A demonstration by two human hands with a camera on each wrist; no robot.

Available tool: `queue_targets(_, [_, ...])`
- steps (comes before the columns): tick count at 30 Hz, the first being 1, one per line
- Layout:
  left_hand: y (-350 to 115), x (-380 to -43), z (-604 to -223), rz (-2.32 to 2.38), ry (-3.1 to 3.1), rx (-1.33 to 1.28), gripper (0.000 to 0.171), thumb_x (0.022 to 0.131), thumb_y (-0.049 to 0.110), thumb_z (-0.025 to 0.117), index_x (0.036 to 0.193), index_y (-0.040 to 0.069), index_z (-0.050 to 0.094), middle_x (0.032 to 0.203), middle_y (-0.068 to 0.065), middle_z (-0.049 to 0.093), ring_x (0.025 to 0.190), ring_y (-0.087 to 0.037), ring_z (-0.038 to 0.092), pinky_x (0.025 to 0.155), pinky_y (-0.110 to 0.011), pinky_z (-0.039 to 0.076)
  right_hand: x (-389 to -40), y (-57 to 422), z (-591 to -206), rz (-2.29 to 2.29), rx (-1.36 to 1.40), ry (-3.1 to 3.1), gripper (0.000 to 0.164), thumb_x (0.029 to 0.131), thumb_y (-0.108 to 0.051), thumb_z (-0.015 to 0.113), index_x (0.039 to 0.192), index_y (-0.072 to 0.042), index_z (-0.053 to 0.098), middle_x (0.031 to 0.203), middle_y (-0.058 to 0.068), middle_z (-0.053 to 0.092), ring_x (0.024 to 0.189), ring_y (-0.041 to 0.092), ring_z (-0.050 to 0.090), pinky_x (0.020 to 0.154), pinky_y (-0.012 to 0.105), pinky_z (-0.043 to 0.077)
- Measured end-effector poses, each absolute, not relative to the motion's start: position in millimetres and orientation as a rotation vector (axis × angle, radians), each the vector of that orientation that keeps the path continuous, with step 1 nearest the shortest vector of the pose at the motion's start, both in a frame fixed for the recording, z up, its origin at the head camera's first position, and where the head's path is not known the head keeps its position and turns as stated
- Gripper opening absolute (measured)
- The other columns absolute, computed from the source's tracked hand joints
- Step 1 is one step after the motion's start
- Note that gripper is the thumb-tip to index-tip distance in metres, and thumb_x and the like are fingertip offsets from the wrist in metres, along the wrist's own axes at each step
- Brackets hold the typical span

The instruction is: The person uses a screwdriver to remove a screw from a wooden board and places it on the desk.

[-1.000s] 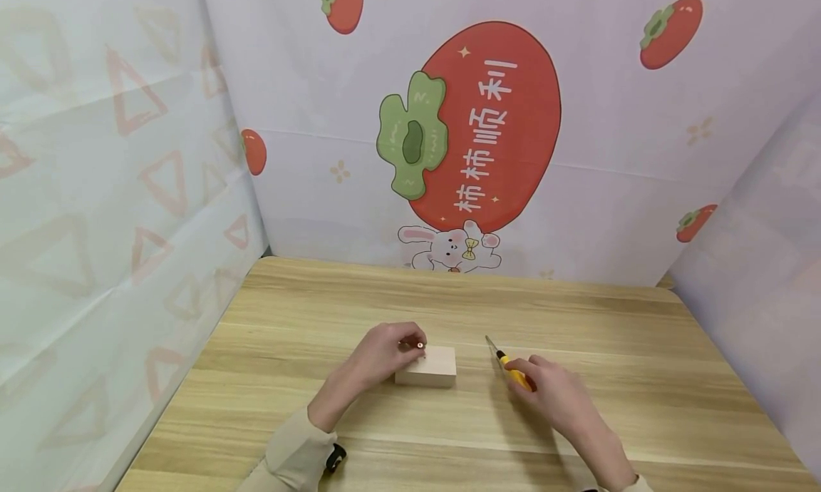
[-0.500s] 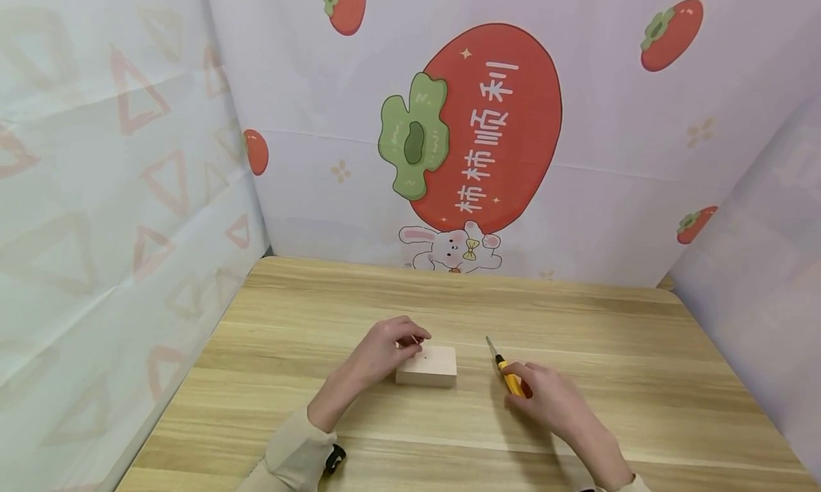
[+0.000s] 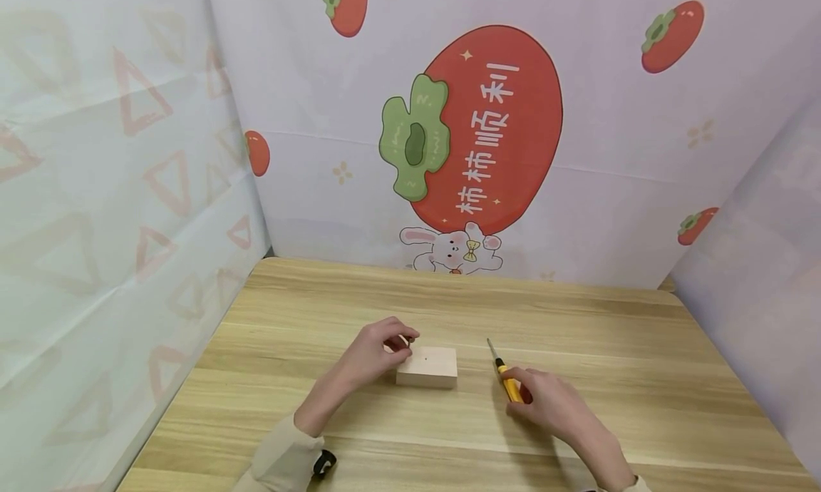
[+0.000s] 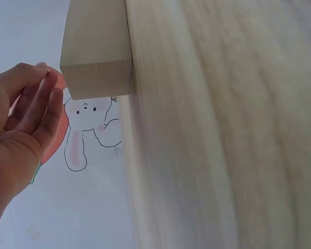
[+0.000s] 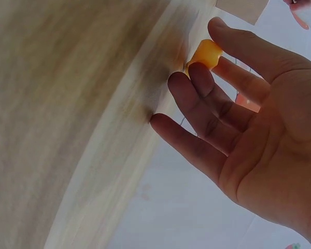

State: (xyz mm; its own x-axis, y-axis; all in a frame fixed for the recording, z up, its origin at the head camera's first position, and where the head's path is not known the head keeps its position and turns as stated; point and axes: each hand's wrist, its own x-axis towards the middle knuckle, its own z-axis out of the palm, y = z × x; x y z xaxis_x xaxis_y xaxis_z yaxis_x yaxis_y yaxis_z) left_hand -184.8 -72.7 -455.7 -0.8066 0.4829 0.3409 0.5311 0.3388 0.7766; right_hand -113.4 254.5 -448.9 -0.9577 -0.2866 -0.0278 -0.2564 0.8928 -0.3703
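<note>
Just above the left end of a pale wooden block (image 3: pixel 442 364), my left hand (image 3: pixel 375 349) pinches a small screw (image 3: pixel 410 341) between thumb and forefinger. Its dark tip barely shows in the left wrist view, and the fingers hide most of it. A small dark hole marks the top of the block. To the right, my right hand (image 3: pixel 548 401) holds a screwdriver (image 3: pixel 511 386) by its yellow handle, thumb on one side and fingers on the other. The slim metal shaft points away from me, low over the table. In the right wrist view the handle's yellow end (image 5: pixel 206 53) shows between thumb and fingers.
Both hands work over a wood-grain table (image 3: pixel 359 446). Behind it hangs a white cloth (image 3: pixel 308 214) printed with red fruit and a rabbit. More pale cloth (image 3: pixel 102 278) closes off the left and right sides.
My left hand has shifted slightly left off the block with the screw, whose round end no longer faces the camera, uncovering more of the top. My right fingers have slid slightly along the screwdriver handle.
</note>
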Motion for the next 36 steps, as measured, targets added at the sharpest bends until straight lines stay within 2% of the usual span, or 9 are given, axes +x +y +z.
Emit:
queue_targets(8, [-88,-182,-458,-1.698,-2.565,-0.82,0.026,0.088,0.005,0.073,0.113,0.014,0.075,0.109,-0.009,0.069,0.089,-0.009,0.069,0.079,-0.024,0.058,-113,255,-448,-0.581,-0.466,2.953,0.041,0.078,-0.019,0.082,0.117,-0.015,0.069,0.07,-0.012,0.049,0.061,0.001,0.041,0.055,0.02,0.034])
queue_targets(12, [-95,-180,-458,-1.759,-2.598,-0.76,0.028,0.087,0.007,0.074,0.115,0.011,0.074,0.108,-0.005,0.069,0.089,-0.009,0.069,0.078,-0.024,0.057,-113,255,-448,-0.584,-0.445,2.93,0.042,0.078,-0.019,0.081,0.118,-0.016,0.068,0.07,-0.012,0.049,0.061,0.001,0.041,0.055,0.02,0.035])
queue_targets(18, [-104,-176,-458,-1.788,-2.634,-0.755,0.038,0.083,0.002,0.076,0.12,0.003,0.07,0.111,-0.009,0.068,0.088,-0.01,0.068,0.077,-0.022,0.056,-113,255,-449,-0.585,-0.408,2.893,0.043,0.079,-0.019,0.081,0.119,-0.017,0.067,0.071,-0.011,0.05,0.061,0.003,0.043,0.056,0.021,0.036])
queue_targets(29, [-112,-167,-459,-1.775,-2.715,-0.664,0.041,0.085,0.005,0.076,0.125,0.002,0.066,0.111,-0.01,0.071,0.092,-0.016,0.069,0.077,-0.021,0.056,-112,254,-449,-0.584,-0.374,2.866,0.042,0.079,-0.019,0.081,0.119,-0.018,0.067,0.072,-0.009,0.051,0.061,0.005,0.044,0.055,0.022,0.036])
queue_targets(36, [-114,-159,-459,-1.651,-2.787,-0.778,0.04,0.084,0.012,0.078,0.122,0.007,0.068,0.104,-0.003,0.073,0.089,-0.011,0.067,0.079,-0.021,0.055,-112,253,-448,-0.586,-0.377,2.861,0.043,0.079,-0.018,0.081,0.119,-0.018,0.067,0.072,-0.009,0.051,0.061,0.006,0.044,0.054,0.022,0.035])
